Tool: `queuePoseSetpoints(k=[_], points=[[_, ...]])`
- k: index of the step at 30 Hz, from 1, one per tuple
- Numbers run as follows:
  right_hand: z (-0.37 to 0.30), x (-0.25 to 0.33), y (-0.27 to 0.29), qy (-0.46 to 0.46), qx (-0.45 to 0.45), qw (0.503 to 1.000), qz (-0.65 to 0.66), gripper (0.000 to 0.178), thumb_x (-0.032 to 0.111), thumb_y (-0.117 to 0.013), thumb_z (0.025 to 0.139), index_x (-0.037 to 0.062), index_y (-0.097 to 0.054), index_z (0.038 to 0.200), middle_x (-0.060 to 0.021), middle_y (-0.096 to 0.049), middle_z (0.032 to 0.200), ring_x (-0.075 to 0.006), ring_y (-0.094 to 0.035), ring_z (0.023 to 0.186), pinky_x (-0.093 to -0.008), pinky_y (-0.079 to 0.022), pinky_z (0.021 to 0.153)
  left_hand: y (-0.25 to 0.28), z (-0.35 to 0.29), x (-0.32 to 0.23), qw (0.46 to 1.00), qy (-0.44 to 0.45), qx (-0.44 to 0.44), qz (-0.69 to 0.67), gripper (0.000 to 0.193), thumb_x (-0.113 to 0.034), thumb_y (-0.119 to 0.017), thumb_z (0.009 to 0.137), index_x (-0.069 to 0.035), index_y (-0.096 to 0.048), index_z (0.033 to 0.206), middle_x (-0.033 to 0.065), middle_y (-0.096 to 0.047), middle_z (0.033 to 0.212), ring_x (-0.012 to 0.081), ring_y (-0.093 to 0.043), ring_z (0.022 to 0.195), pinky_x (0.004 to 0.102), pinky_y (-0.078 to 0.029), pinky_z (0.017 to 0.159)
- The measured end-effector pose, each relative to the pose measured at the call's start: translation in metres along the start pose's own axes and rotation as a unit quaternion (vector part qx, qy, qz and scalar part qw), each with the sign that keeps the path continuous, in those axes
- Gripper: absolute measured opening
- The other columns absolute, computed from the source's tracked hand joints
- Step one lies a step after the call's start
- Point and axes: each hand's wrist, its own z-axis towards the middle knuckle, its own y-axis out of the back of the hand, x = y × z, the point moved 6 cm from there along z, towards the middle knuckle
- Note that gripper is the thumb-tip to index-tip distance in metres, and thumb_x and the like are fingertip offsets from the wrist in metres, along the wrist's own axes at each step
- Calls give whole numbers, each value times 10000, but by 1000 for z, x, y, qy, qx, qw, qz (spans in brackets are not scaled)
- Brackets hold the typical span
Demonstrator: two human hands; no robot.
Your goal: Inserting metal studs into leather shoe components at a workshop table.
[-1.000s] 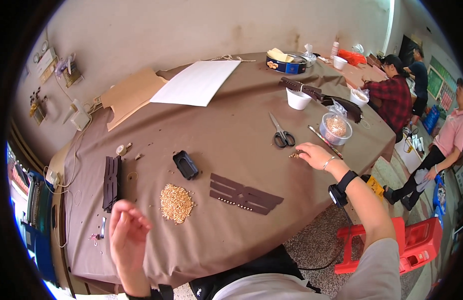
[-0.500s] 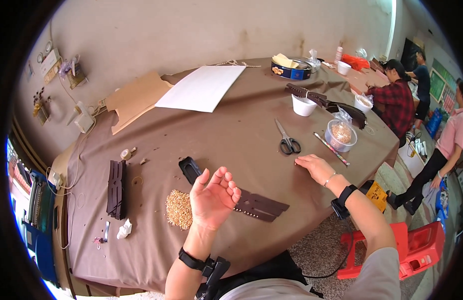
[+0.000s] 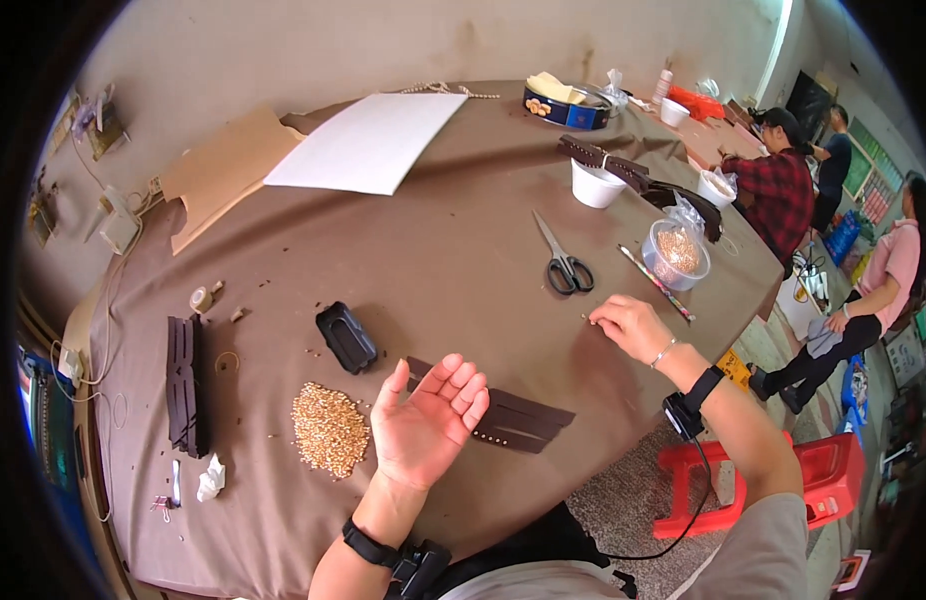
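Note:
My left hand (image 3: 426, 423) is palm up, fingers apart, with nothing visible in the palm. It hovers above a dark brown slotted strip (image 3: 528, 420) studded with small gold pieces along one edge, and hides part of it. Fingertips pinched together, my right hand (image 3: 633, 328) is over the brown cloth, right of the strip; a tiny pale speck shows at its fingertips, too small to name. A pile of small gold bead-like pieces (image 3: 329, 430) lies left of my left hand. Behind the pile sits a black plastic tray (image 3: 346, 338).
Black-handled scissors (image 3: 568, 274), a patterned stick (image 3: 655, 284) and a clear tub (image 3: 677, 254) of gold pieces lie beyond my right hand. Stacked dark strips (image 3: 186, 385) are at left, white card (image 3: 368, 145) at the back. A red stool (image 3: 828, 480) stands right; people are nearby.
The whole view has shifted, so table things appear further left. My right fingertips have drawn into a tighter pinch. My left hand stays palm up. The person in pink has changed posture.

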Motion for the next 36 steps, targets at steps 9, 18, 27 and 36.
queuePoseSetpoints(k=[9, 18, 27, 36], points=[[3, -21, 6, -106, -20, 989, 97, 147, 27, -571, 839, 51, -643, 965, -87, -576, 841, -199, -586, 711, -302, -478, 651, 1, -4, 2, 1000, -5, 10, 14, 504, -447, -518, 880, 3, -567, 1101, 147, -620, 1041, 286, -579, 997, 397, -448, 932], [-14, -62, -12, -321, 29, 907, 272, 146, 147, -573, 916, 13, -617, 954, -14, -617, 805, -78, -571, 704, -248, -519, 664, 4, 0, 4, 1000, -5, 1, 19, 492, -448, -515, 879, -5, -569, 1087, 140, -623, 1020, 287, -588, 970, 401, -457, 914], [-16, -51, -7, -225, 36, 950, 215, 180, 46, -646, 832, 26, -662, 1010, -60, -636, 913, -120, -615, 788, -262, -521, 720, 2, -1, 4, 999, -9, -5, 34, 488, -448, -520, 876, -8, -566, 1083, 132, -623, 1011, 275, -589, 958, 395, -463, 903], [-1, -34, -4, -163, 58, 981, 88, 197, 14, -625, 816, 41, -657, 1009, -97, -618, 870, -193, -626, 800, -295, -510, 736, -4, -3, -1, 998, -28, -10, 47, 474, -452, -515, 878, -21, -573, 1067, 113, -618, 987, 259, -594, 925, 391, -471, 872]])
